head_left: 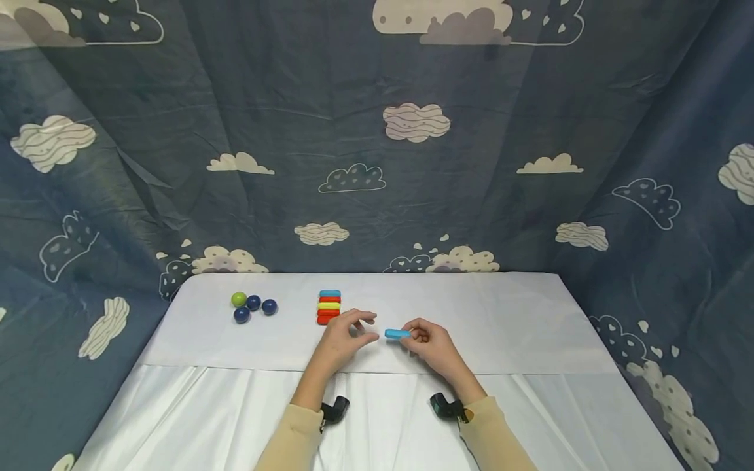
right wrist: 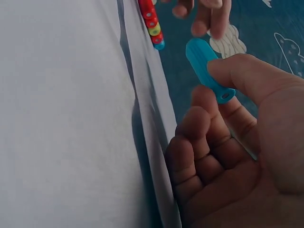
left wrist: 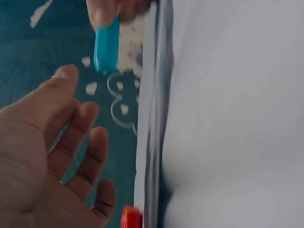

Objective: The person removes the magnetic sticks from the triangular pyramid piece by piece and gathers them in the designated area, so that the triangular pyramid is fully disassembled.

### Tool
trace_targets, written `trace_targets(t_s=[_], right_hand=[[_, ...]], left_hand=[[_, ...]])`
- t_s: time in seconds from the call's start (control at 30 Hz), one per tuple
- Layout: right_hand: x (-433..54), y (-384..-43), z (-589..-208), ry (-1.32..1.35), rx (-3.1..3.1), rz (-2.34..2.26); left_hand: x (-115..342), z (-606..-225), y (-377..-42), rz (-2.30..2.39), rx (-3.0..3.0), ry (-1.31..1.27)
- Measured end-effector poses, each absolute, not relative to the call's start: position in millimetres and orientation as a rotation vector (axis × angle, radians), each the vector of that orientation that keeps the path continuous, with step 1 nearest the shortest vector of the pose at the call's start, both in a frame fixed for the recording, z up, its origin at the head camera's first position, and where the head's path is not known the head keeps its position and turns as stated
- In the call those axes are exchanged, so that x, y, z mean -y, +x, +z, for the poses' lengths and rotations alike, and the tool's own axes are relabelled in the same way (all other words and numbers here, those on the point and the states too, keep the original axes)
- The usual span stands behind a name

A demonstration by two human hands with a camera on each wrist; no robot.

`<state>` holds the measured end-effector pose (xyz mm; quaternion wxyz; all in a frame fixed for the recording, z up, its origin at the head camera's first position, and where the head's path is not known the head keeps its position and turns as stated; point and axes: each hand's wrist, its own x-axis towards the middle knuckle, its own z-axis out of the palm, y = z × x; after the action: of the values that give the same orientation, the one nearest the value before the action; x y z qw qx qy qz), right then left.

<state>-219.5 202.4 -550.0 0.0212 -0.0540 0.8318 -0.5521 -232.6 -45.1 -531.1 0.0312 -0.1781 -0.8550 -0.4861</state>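
My right hand pinches a light blue oblong plastic piece between thumb and fingers, above the white tabletop. In the right wrist view this blue piece has rounded ends and a small hole near the thumb end. My left hand holds nothing; its fingers are spread and loosely bent, with the thumb toward the blue piece but apart from it. Just beyond the left hand, a row of similar oblong pieces in blue, red and yellow lies on the table. The left wrist view catches only one red piece.
At the table's far left sit a green ball and several dark blue balls. A white cloth covers the table. Behind and beside it hangs a dark curtain with cloud prints. Each wrist wears a black camera.
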Motion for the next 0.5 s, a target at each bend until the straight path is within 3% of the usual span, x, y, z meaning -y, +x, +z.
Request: trace_targets(t_s=[0.23, 0.5], right_hand=[[-193, -215, -546, -0.245, -2.593, -1.660], [-170, -215, -541, -0.306, -2.585, -1.648]], left_hand=[[33, -542, -226, -1.459, 2.659, -0.559], [53, -539, -223, -1.436, 2.632, -0.520]])
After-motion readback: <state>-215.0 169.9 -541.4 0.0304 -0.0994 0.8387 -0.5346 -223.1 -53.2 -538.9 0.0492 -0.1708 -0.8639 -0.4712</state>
